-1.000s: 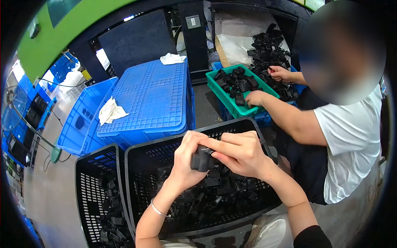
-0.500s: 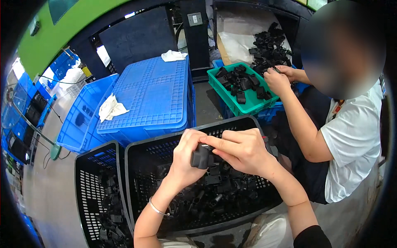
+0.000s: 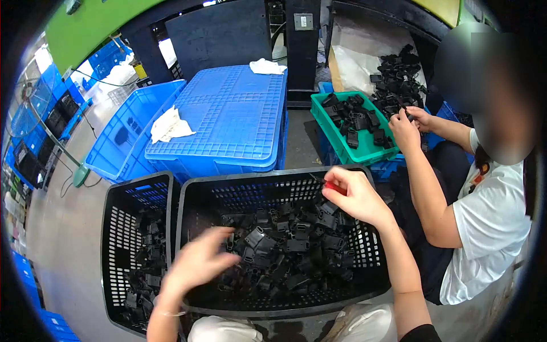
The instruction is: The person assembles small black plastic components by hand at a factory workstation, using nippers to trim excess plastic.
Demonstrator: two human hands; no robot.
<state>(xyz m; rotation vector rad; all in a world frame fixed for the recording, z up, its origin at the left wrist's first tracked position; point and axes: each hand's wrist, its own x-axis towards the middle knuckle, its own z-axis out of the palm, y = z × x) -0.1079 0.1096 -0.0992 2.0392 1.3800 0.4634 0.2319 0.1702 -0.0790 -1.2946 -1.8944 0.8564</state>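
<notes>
Over the left part of a large black perforated crate (image 3: 285, 310), my left hand (image 3: 199, 259) is blurred by motion. Its thumb and fingers stand apart, and I see nothing between them. Black plastic parts (image 3: 296, 245) lie heaped in the crate below. My right hand (image 3: 356, 196) hovers above the crate's far right corner, closed around a small red-handled tool (image 3: 335, 187). A thin dark tip seems to stick out of the tool; its exact kind is hard to make out.
Left of it stands a narrower black crate (image 3: 119, 256) with more parts. Beyond are blue lidded boxes (image 3: 222, 125) with white cloths (image 3: 171, 125). At right a person (image 3: 484, 205) handles a part by a green tray (image 3: 347, 151) and a pile of parts (image 3: 401, 74).
The black part that my left hand held is gone from it. That hand has moved down and left, apart from the right, which has shifted slightly right. The whole view has shifted.
</notes>
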